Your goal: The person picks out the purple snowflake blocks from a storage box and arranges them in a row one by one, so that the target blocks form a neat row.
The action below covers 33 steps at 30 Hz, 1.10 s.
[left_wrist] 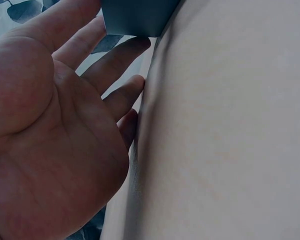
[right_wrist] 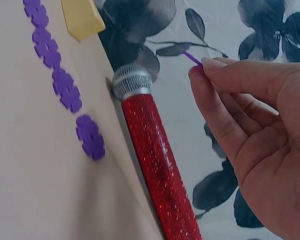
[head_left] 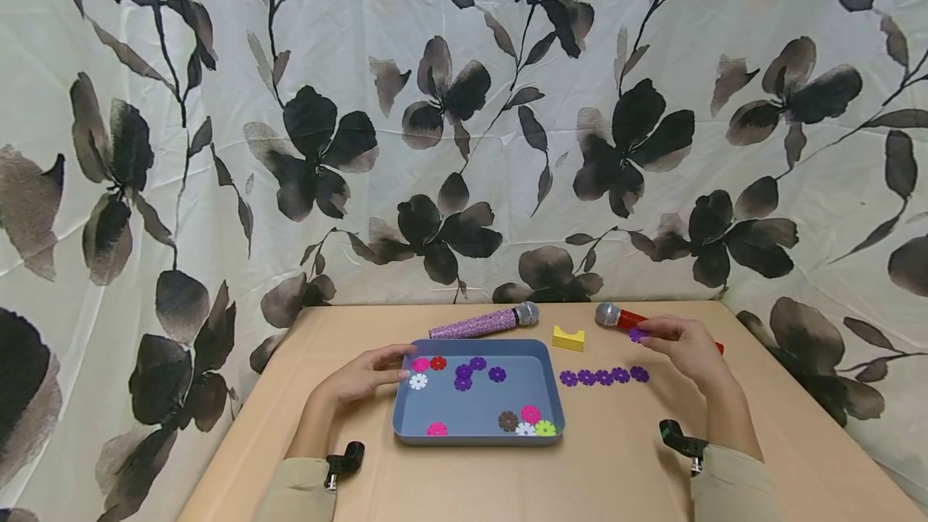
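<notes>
In the head view, my right hand (head_left: 677,345) pinches a purple flower-shaped disc (head_left: 638,335) between thumb and finger. The right wrist view shows that disc (right_wrist: 192,58) nearly edge-on at the fingertips. Below that hand, several purple discs (head_left: 604,378) lie in a row on the table, right of the blue-grey tray (head_left: 478,440). My left hand (head_left: 362,377) touches the tray's left rim, its fingers fairly straight. Inside the tray lie more purple discs (head_left: 497,374) at the top, pink, red and white ones (head_left: 418,382) at the upper left, and a mixed cluster (head_left: 508,421) at the lower right.
A purple glittery microphone (head_left: 474,325) lies behind the tray. To its right stands a yellow notched block (head_left: 569,339). A red glittery microphone (right_wrist: 152,150) lies near the table's back edge, partly behind my right hand. A floral curtain (head_left: 464,127) hangs behind the table.
</notes>
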### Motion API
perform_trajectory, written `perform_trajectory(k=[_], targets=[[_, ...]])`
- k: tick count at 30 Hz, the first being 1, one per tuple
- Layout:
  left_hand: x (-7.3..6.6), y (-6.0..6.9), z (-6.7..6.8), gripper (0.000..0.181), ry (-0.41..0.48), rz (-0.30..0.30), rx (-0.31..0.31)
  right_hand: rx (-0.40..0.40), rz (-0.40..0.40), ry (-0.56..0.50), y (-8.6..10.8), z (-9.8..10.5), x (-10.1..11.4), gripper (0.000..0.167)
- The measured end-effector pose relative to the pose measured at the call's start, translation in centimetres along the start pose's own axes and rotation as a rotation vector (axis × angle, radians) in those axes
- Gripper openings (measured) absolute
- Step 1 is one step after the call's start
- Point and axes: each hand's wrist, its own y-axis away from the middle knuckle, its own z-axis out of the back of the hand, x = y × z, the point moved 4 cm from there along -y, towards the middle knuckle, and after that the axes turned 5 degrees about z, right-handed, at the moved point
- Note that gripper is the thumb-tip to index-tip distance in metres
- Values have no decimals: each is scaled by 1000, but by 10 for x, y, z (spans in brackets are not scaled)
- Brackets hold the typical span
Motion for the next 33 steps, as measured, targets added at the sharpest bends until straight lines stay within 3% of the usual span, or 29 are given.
perform_trajectory(k=[11,24,33], targets=[[0,0,-1,54,0,-9,-1,65,-104,95,14,12,-23,32],[2,-1,0,55,-6,-4,-2,124,-239,66,19,9,-47,39],[0,0,1,54,-4,-2,-4,157,-231,94,19,4,-56,30]])
